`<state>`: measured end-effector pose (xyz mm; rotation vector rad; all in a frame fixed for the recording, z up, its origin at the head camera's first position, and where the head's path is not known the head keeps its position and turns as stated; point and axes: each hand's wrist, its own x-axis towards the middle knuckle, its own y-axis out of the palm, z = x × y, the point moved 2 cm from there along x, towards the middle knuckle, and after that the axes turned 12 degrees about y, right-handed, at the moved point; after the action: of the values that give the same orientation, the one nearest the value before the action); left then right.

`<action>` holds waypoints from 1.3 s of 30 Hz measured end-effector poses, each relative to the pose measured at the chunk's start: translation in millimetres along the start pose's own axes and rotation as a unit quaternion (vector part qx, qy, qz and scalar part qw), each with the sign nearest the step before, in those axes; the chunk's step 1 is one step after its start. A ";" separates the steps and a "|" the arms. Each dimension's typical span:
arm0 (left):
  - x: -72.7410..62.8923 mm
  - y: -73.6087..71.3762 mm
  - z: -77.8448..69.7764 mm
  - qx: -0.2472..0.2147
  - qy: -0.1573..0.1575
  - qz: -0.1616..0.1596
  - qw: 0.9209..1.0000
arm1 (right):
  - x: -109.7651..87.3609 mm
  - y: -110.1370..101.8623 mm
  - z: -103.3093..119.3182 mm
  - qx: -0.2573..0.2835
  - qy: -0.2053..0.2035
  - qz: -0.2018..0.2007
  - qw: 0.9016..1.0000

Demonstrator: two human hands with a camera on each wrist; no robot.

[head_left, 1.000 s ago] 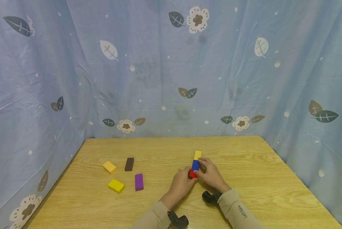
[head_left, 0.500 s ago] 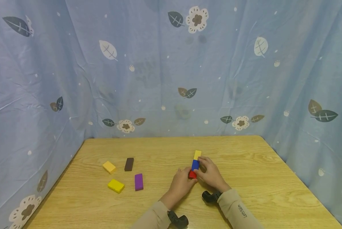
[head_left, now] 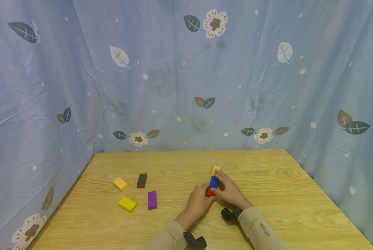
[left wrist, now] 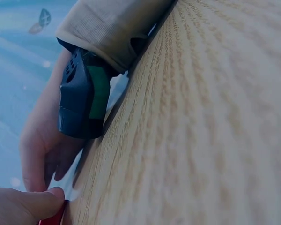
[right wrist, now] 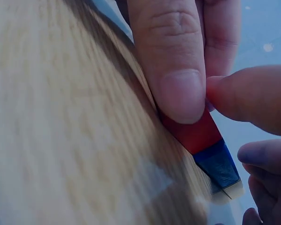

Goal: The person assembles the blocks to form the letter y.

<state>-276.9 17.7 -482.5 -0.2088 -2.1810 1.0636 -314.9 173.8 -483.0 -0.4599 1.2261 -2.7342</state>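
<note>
Red [head_left: 209, 192], blue [head_left: 213, 182] and yellow blocks [head_left: 217, 167] stand end to end in a row right of the table's middle. My left hand [head_left: 197, 202] pinches the red block at the near end; its thumb covers part of the red face in the right wrist view. From the right side, my right hand [head_left: 231, 191] holds the blue block, thumb by the red-blue joint and index fingertip over the yellow block. Both hands are close together, low over the wood. Only a sliver of the red block [left wrist: 54, 218] shows in the left wrist view.
To the left lie an orange-yellow block [head_left: 120, 184], a dark brown block [head_left: 141, 180], a purple block [head_left: 152, 200] and a bright yellow block [head_left: 127, 204], spaced apart. Blue patterned curtains [head_left: 174, 69] hang behind and beside the wooden table [head_left: 180, 163].
My right index finger has shifted from the blue-yellow joint up onto the yellow block. The left hand keeps its hold on the red block. The other blocks have not moved.
</note>
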 end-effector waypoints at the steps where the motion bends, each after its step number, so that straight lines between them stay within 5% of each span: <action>1: 0.0 0.2 0.0 0.000 0.000 0.000 1.000 | 0.2 0.3 -0.8 -0.004 -0.001 0.003 1.000; 25: 2.2 -1.8 -1.8 0.000 -0.009 0.017 1.000 | -1.3 0.7 4.9 -0.021 0.015 0.021 0.999; 30: 1.7 -3.3 -2.0 -0.032 -0.012 0.016 0.999 | -2.5 1.3 4.2 -0.026 0.022 0.010 0.999; 39: 2.3 -15.1 7.7 -0.093 -0.068 0.054 0.992 | -5.2 2.6 6.9 -0.029 0.037 0.000 0.999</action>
<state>-281.4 4.0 -473.3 -0.3513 -2.4181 0.9557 -307.8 168.2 -481.7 -0.3678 1.3246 -2.7451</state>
